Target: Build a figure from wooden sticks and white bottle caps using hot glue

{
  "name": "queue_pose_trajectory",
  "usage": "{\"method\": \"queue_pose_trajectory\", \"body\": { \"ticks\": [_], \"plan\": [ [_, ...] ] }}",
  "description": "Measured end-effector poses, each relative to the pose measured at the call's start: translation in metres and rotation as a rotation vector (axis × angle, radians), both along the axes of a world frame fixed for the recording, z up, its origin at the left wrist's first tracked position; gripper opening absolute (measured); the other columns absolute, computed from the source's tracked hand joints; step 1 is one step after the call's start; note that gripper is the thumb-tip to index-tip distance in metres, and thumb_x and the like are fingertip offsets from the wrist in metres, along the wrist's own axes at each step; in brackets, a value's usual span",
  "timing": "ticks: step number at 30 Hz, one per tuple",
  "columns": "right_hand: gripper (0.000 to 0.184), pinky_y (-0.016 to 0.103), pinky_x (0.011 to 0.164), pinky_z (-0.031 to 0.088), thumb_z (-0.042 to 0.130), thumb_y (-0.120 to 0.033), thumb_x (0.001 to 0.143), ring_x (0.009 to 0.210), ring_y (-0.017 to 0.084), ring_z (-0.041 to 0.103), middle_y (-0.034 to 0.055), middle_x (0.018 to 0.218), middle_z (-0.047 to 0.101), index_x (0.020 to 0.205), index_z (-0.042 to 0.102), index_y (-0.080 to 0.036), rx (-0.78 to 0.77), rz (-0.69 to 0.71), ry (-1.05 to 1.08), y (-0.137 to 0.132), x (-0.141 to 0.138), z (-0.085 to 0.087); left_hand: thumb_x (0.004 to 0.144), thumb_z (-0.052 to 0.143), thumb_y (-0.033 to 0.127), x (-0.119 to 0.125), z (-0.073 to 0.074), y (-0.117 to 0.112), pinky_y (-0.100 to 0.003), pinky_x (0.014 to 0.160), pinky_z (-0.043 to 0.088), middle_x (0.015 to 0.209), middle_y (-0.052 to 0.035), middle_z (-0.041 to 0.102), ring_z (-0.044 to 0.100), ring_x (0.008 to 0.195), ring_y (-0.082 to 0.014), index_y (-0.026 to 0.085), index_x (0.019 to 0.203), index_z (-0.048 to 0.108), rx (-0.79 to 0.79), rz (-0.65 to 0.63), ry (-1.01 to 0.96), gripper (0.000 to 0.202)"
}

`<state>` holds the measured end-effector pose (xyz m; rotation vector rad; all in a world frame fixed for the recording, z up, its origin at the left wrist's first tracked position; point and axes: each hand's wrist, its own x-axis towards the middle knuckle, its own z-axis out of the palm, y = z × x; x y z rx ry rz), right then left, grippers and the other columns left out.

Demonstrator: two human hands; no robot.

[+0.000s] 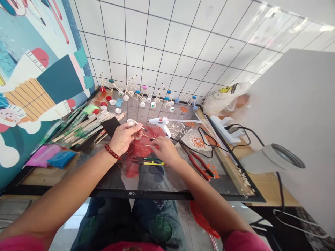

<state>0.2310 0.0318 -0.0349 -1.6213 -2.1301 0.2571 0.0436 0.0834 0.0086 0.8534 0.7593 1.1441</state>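
Note:
My left hand (pixel 123 138) pinches a thin wooden stick (pixel 139 124) with a dark end. A white bottle cap (pixel 130 121) shows just beyond the fingers; whether it is joined to the stick I cannot tell. My right hand (pixel 165 150) is close by, its fingers closed around a short thin stick (pixel 147 145). A dark tip also pokes out near those fingertips. Behind both hands lies a white hot glue gun (pixel 160 122) with a clear glue stick in it. Yellow-and-green thread snips (pixel 151 162) rest on the tabletop below my hands.
Red-handled pliers (pixel 200 166) lie at right beside a black cord. Several stick-and-cap figures (pixel 137 91) stand along the tiled wall. Wooden sticks (pixel 81 130), loose caps (pixel 112 102) and pink (pixel 43 155) and blue packets (pixel 62 158) are at left. A power strip (pixel 227 129) sits right.

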Motion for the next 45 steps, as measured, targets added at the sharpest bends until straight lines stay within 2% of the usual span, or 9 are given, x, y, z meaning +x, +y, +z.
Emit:
{"method": "queue_pose_trajectory", "body": {
  "ticks": [3, 8, 13, 26, 45],
  "plan": [
    [0.010, 0.031, 0.076, 0.047, 0.061, -0.017, 0.089, 0.081, 0.020, 0.064, 0.0071, 0.086, 0.070, 0.084, 0.070, -0.018, 0.029, -0.041, 0.055, 0.000, 0.002, -0.001, 0.052, 0.091, 0.027, -0.001, 0.001, 0.000, -0.024, 0.057, 0.049, 0.065, -0.0027, 0.069, 0.062, 0.057, -0.0110, 0.011, 0.075, 0.073, 0.021, 0.013, 0.012, 0.033],
    [0.017, 0.026, 0.066, 0.045, 0.055, -0.030, 0.092, 0.066, 0.015, 0.058, 0.0018, 0.077, 0.068, 0.093, 0.067, -0.018, 0.084, -0.172, 0.480, -0.009, 0.000, 0.001, 0.053, 0.089, 0.027, 0.001, 0.000, -0.003, -0.025, 0.061, 0.052, 0.066, -0.0031, 0.069, 0.063, 0.058, -0.0114, 0.012, 0.071, 0.072, 0.008, -0.021, 0.066, 0.030],
    [0.022, 0.025, 0.062, 0.044, 0.056, -0.038, 0.091, 0.063, 0.013, 0.054, 0.0000, 0.073, 0.065, 0.089, 0.066, -0.019, 0.061, -0.142, 0.665, -0.015, -0.004, 0.006, 0.052, 0.088, 0.026, 0.004, -0.002, -0.005, -0.025, 0.063, 0.053, 0.068, -0.0035, 0.070, 0.064, 0.059, -0.0118, 0.011, 0.068, 0.072, 0.004, -0.057, 0.113, 0.028],
    [0.021, 0.025, 0.066, 0.045, 0.056, -0.036, 0.092, 0.068, 0.013, 0.056, 0.0011, 0.079, 0.067, 0.090, 0.067, -0.019, 0.078, -0.085, 0.699, -0.014, -0.002, 0.004, 0.052, 0.090, 0.025, 0.007, -0.007, -0.008, -0.027, 0.063, 0.054, 0.069, -0.0047, 0.069, 0.065, 0.061, -0.0134, 0.010, 0.069, 0.072, -0.030, -0.102, 0.148, 0.029],
    [0.020, 0.028, 0.072, 0.051, 0.056, -0.036, 0.093, 0.073, 0.016, 0.063, 0.0030, 0.084, 0.072, 0.091, 0.069, -0.021, 0.120, -0.070, 0.611, -0.014, -0.001, 0.003, 0.052, 0.092, 0.027, 0.006, -0.008, -0.007, -0.026, 0.064, 0.054, 0.069, -0.0043, 0.069, 0.065, 0.062, -0.0131, 0.011, 0.069, 0.072, -0.019, -0.102, 0.132, 0.030]
  ]
}}
